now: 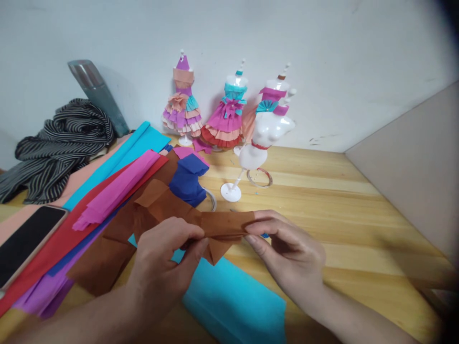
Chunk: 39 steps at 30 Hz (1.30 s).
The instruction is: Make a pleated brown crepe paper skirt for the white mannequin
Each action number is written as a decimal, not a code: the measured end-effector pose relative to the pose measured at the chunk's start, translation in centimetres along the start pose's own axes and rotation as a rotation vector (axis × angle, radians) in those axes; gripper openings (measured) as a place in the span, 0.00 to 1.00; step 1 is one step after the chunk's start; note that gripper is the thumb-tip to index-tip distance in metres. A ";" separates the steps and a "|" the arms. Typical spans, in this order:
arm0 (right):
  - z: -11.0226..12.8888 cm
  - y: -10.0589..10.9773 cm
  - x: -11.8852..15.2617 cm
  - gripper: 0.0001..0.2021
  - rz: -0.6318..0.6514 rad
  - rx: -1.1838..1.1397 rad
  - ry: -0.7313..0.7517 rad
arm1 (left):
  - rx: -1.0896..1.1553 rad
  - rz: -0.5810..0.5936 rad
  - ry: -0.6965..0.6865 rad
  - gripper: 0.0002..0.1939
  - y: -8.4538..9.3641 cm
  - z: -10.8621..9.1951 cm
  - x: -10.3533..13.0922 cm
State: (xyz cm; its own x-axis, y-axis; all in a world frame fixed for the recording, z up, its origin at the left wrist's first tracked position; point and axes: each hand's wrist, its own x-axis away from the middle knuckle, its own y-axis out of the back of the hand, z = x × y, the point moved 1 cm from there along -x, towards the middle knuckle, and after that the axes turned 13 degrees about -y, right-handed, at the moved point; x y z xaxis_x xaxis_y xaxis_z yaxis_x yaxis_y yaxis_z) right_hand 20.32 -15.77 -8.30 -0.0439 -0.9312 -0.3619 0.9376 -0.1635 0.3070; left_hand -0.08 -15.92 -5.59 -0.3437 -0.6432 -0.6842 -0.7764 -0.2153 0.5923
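Both hands pinch a strip of brown crepe paper (227, 223), folded lengthwise and stretched level between them. My left hand (167, 258) is closed on its left part, thumb below and fingers above. At the right end my right hand (287, 253) is closed, thumb and fingertips pressed on the fold. A loose corner hangs below the strip. More brown paper (158, 203) spreads out behind my left hand. Beneath the hands a turquoise paper sheet (236, 298) lies on the wooden table (351, 215). A bare white mini mannequin (267, 131) with a thin red band at its waist stands beyond them.
Three small mannequins in paper dresses, one pink-and-turquoise (225, 117), stand along the wall. Coloured paper sheets (107, 186) pile at left, with a phone (30, 243), striped cloth (68, 143) and grey-green bottle (100, 95). Blue paper (188, 179) and a ring-shaped roll (260, 177) lie mid-table.
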 end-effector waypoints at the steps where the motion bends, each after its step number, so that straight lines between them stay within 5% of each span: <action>1: 0.1 0.0 0.0 0.08 -0.014 -0.007 0.002 | 0.007 -0.008 0.007 0.06 -0.1 0.0 0.1; 39: 0.0 0.0 0.1 0.10 0.000 -0.155 -0.030 | 0.107 -0.078 -0.118 0.07 0.2 -0.4 0.0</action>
State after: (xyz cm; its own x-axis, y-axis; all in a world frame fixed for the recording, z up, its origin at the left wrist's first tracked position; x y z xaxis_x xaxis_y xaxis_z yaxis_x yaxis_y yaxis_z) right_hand 20.28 -15.86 -8.35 -0.0517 -0.9408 -0.3349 0.9795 -0.1132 0.1669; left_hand -0.06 -16.25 -5.33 -0.3351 -0.5353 -0.7753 -0.8529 -0.1773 0.4911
